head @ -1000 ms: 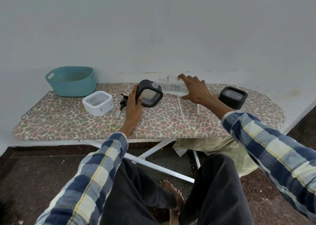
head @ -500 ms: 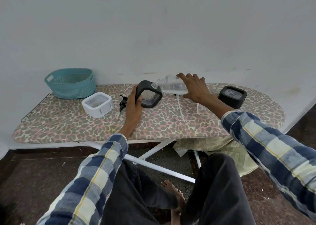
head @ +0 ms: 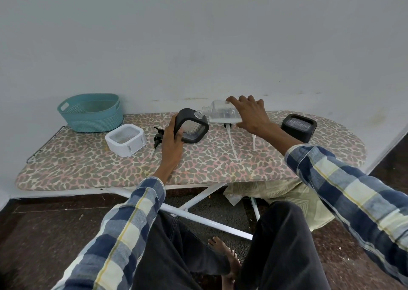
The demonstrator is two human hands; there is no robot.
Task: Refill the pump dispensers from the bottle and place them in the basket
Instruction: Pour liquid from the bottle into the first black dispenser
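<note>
Since a second ago, the right hand [head: 250, 115] has lifted the clear plastic bottle [head: 221, 111] a little higher above the leopard-print ironing board [head: 220, 166] and brought its mouth nearer the neck of the tilted black square-framed pump dispenser [head: 191, 127]. The bottle now lies almost level, its opening just beside and above the dispenser's clear neck.
</note>
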